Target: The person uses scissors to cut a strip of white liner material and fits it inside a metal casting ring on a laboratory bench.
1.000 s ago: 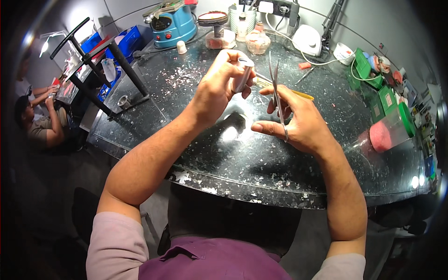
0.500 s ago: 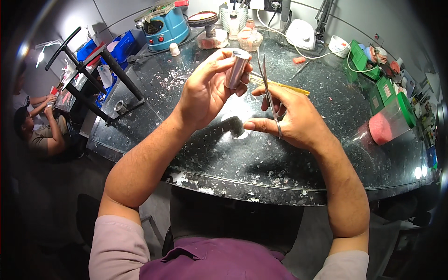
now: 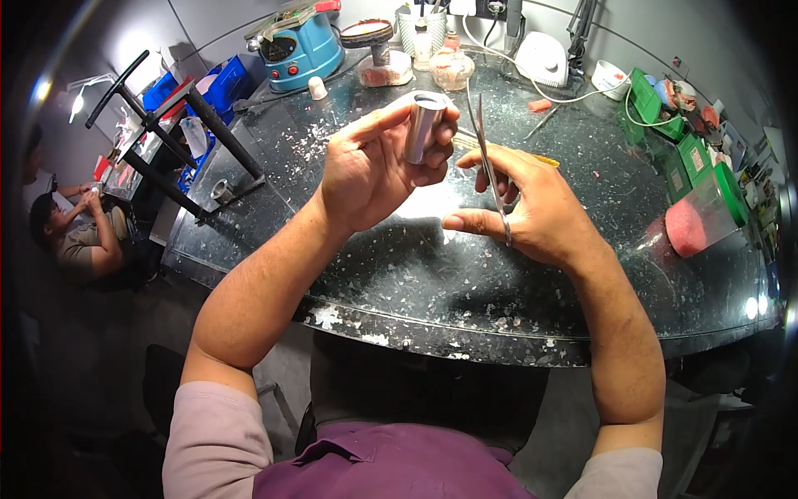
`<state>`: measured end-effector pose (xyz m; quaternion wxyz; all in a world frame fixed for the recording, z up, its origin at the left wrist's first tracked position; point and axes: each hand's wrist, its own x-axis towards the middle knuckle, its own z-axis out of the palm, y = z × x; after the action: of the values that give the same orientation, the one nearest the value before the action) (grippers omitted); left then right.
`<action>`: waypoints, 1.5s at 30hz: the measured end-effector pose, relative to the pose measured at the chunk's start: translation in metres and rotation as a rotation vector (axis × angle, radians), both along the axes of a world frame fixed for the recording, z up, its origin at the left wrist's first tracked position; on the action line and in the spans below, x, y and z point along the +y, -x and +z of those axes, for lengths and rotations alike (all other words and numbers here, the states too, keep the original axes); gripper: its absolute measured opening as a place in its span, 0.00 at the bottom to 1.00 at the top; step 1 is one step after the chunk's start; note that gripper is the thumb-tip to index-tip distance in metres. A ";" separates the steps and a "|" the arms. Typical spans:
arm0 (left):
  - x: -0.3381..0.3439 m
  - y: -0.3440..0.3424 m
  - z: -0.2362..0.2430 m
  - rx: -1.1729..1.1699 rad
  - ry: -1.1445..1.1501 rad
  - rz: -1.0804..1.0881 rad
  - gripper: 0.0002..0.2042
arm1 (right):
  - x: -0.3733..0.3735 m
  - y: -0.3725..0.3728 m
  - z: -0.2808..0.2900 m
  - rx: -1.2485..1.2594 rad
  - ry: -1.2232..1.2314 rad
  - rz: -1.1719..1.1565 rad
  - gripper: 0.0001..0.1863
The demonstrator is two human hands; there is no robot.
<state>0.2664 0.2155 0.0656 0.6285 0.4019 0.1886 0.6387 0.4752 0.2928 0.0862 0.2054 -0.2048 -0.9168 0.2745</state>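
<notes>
My left hand holds a short metal cylinder upright between thumb and fingers, its open top showing. My right hand grips a thin metal tool like scissors or tweezers, blades pointing up, just right of the cylinder. Both hands hover above a dark speckled worktop. A yellow pencil-like stick lies on the worktop behind my right hand.
At the back stand a blue machine, a white device, jars and green boxes. A clear jar with pink content and green lid lies at right. A black stand is at left; another person sits beyond it.
Both hands have risen from the worktop toward the camera. The cylinder has been turned upright in my left hand, with the metal tool kept beside it.
</notes>
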 end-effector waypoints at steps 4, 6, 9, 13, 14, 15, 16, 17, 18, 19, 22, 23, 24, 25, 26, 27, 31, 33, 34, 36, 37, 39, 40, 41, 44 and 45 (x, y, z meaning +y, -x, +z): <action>-0.002 -0.008 0.005 0.109 0.017 0.091 0.24 | 0.004 -0.001 -0.007 0.031 -0.055 -0.025 0.52; -0.001 -0.007 0.002 0.126 -0.009 0.098 0.23 | 0.004 -0.002 -0.006 0.032 -0.067 -0.032 0.52; -0.003 0.000 -0.001 0.196 -0.029 0.115 0.22 | 0.000 0.000 0.002 -0.050 -0.022 -0.032 0.53; -0.004 -0.015 0.001 0.359 0.013 0.325 0.19 | 0.002 -0.002 -0.003 -0.044 -0.062 -0.027 0.53; -0.003 -0.015 0.002 0.358 0.014 0.320 0.19 | 0.003 -0.003 -0.006 -0.022 -0.111 -0.022 0.52; -0.003 -0.016 0.002 0.469 -0.050 0.364 0.17 | 0.004 -0.004 -0.008 -0.023 -0.108 -0.027 0.52; -0.003 -0.016 0.002 0.580 -0.115 0.407 0.15 | 0.005 -0.004 -0.010 -0.003 -0.119 -0.020 0.52; -0.002 -0.018 0.000 0.579 -0.112 0.401 0.15 | 0.006 -0.005 -0.011 0.017 -0.129 -0.014 0.52; -0.001 -0.020 -0.001 0.615 -0.139 0.417 0.13 | 0.006 -0.006 -0.010 0.016 -0.125 -0.019 0.52; -0.002 -0.021 -0.001 0.653 -0.166 0.436 0.12 | 0.006 -0.006 -0.007 -0.013 -0.109 -0.023 0.52; -0.006 -0.019 0.002 0.793 -0.202 0.450 0.13 | 0.006 -0.007 -0.005 -0.057 -0.128 -0.042 0.53; -0.005 -0.019 0.002 0.884 -0.229 0.459 0.15 | 0.007 -0.008 -0.006 -0.074 -0.168 -0.055 0.54; -0.005 -0.019 0.001 0.884 -0.229 0.457 0.15 | 0.008 -0.009 -0.006 -0.074 -0.167 -0.057 0.54; -0.004 -0.018 -0.002 0.988 -0.267 0.528 0.16 | 0.008 -0.009 -0.007 -0.065 -0.185 -0.065 0.54; -0.003 -0.017 -0.003 1.091 -0.305 0.600 0.17 | 0.008 -0.010 -0.007 -0.056 -0.204 -0.073 0.55; -0.003 -0.017 -0.002 1.091 -0.305 0.599 0.17 | 0.009 -0.010 -0.009 -0.056 -0.204 -0.074 0.55; -0.003 -0.019 -0.003 1.196 -0.378 0.633 0.18 | 0.011 -0.010 -0.013 -0.039 -0.263 -0.102 0.55; -0.004 -0.021 -0.002 1.206 -0.362 0.617 0.18 | 0.011 -0.011 -0.013 -0.048 -0.271 -0.111 0.55; -0.005 -0.021 -0.002 1.192 -0.325 0.604 0.18 | 0.011 -0.011 -0.010 -0.071 -0.283 -0.118 0.54; -0.006 -0.021 -0.001 1.179 -0.288 0.594 0.18 | 0.011 -0.010 -0.008 -0.093 -0.296 -0.123 0.53; -0.006 -0.020 -0.001 1.131 -0.271 0.584 0.17 | 0.011 -0.010 -0.008 -0.088 -0.336 -0.137 0.52; -0.007 -0.021 0.000 1.083 -0.255 0.572 0.17 | 0.012 -0.010 -0.008 -0.083 -0.376 -0.152 0.51; -0.009 -0.023 0.003 1.039 -0.204 0.533 0.17 | 0.012 -0.010 -0.008 -0.084 -0.397 -0.168 0.49; -0.010 -0.024 0.005 0.995 -0.154 0.494 0.16 | 0.012 -0.010 -0.008 -0.085 -0.417 -0.185 0.47; -0.006 -0.022 0.001 0.979 -0.210 0.546 0.17 | 0.009 -0.010 -0.003 -0.113 -0.361 -0.203 0.40; -0.007 -0.022 0.002 0.986 -0.198 0.552 0.17 | 0.010 -0.010 -0.003 -0.113 -0.361 -0.204 0.40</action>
<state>0.2881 0.2088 0.0673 0.2356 0.6452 0.4965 0.5307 0.4853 0.3029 0.0828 0.2137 -0.2713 -0.9357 0.0716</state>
